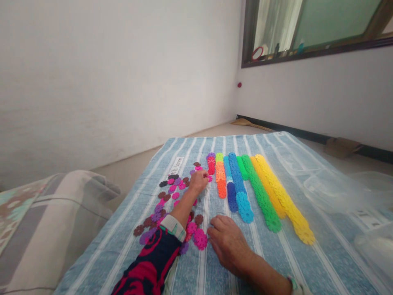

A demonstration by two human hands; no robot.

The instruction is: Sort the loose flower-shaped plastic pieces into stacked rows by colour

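My left hand (199, 181) reaches over the loose discs with its fingers pinched together. A pink notched building disc (210, 178) shows at its fingertips. My right hand (229, 244) rests on the cloth with curled fingers. Its fingertips are beside a pink disc (200, 239), and whatever they may hold is hidden. Loose pink, purple (157, 214), brown (139, 230) and black discs (163, 184) lie scattered around and under my left forearm. To the right run overlapping rows of discs: red (211, 166), orange (221, 174), blue (236, 172), green (260, 200) and yellow (285, 200).
A blue-and-white striped cloth (147, 262) covers the table. Clear plastic containers (331, 190) stand along its right side. A fabric-covered piece of furniture (70, 229) is at the left. White walls (116, 73) and a window (322, 24) lie beyond.
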